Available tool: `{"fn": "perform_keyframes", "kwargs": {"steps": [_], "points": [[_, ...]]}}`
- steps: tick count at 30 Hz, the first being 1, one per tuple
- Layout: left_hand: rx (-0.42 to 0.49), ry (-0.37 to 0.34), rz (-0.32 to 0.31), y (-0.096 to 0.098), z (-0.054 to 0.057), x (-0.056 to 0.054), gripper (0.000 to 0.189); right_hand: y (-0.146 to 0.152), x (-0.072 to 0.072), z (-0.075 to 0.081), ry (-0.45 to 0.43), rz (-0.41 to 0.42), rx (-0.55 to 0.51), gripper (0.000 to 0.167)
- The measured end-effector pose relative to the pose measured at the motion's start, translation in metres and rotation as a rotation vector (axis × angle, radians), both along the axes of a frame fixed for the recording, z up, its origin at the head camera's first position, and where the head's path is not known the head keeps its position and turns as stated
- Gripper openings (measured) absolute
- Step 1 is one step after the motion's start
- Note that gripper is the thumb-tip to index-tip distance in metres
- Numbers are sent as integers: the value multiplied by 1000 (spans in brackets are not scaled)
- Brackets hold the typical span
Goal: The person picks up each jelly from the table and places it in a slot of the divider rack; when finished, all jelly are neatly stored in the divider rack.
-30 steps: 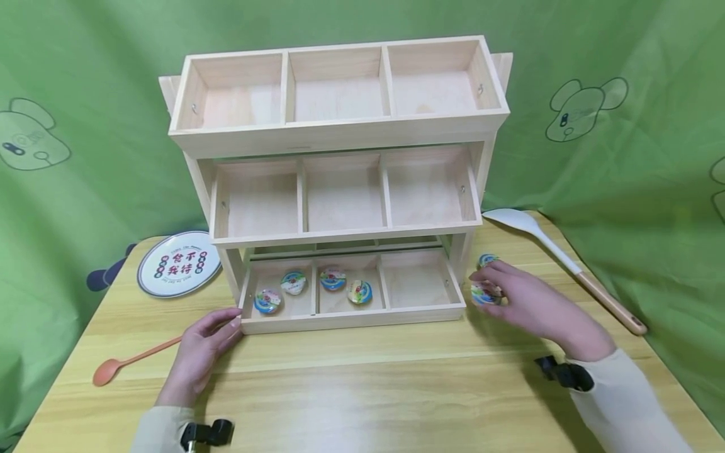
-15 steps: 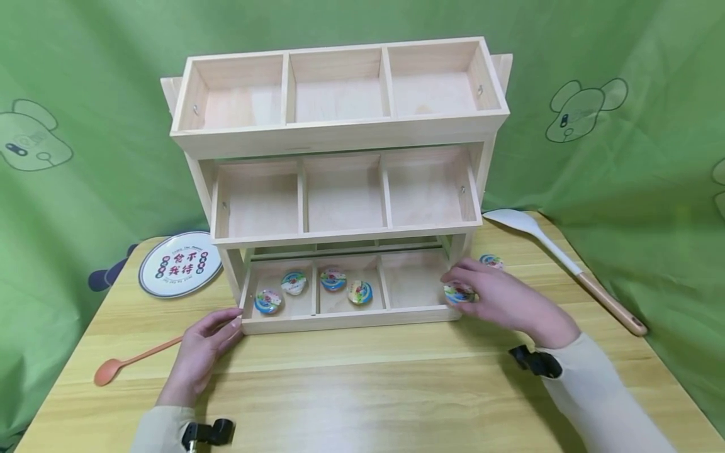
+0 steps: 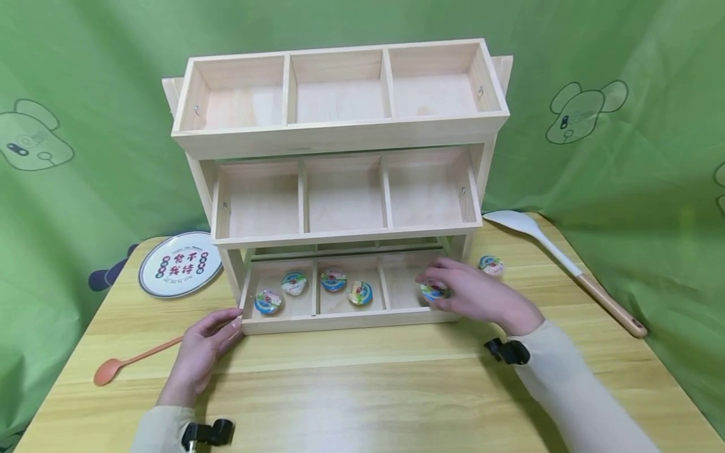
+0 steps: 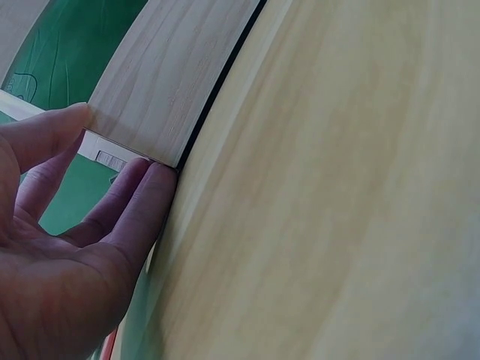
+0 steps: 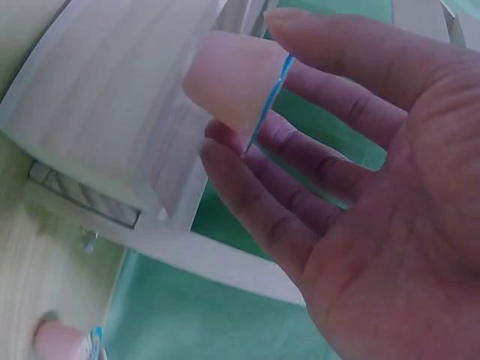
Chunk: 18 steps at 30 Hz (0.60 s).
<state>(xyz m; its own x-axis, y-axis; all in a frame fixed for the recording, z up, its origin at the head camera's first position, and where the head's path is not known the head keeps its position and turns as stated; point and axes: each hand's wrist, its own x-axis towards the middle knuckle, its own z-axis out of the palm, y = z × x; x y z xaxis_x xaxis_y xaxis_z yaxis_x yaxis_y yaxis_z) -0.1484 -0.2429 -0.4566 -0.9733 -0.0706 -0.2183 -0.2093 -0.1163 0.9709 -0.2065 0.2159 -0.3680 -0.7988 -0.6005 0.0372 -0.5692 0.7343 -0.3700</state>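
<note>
My right hand (image 3: pixel 478 296) pinches a small jelly cup (image 3: pixel 433 290) by its rim, over the right compartment of the bottom wooden tray (image 3: pixel 351 319). In the right wrist view the jelly cup (image 5: pixel 232 79) has a pale pink body and a blue-edged lid, tilted between thumb and fingertips. My left hand (image 3: pixel 201 352) touches the tray's left front corner; the left wrist view has its fingertips (image 4: pixel 161 176) resting against the tray's end. Two jelly cups (image 3: pixel 267 302) lie in the left compartment and two more jelly cups (image 3: pixel 359 292) in the middle one.
Above stand the middle tray (image 3: pixel 347 234) and top tray (image 3: pixel 340 135) of the wooden rack. Another jelly cup (image 3: pixel 491 265) sits on the table right of the rack. A white ladle (image 3: pixel 557 251) lies farther right, a round plate (image 3: pixel 180 264) and orange spoon (image 3: pixel 136 358) at left.
My right hand has carried the jelly cup leftward from the table beside the rack to over the bottom tray's right compartment. The left hand stays at the tray's corner.
</note>
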Motion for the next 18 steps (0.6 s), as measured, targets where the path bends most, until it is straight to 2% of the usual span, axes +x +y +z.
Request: {"fn": "perform_keyframes", "kwargs": {"steps": [5, 10, 18], "points": [[9, 1, 0, 0, 0, 0, 30, -11, -9, -5, 23, -29, 10, 41], [12, 1, 1, -1, -1, 0, 29, -23, -20, -11, 55, -16, 32, 39], [18, 6, -7, -1, -1, 0, 27, -37, -34, -21, 53, 7, 59, 39]]}}
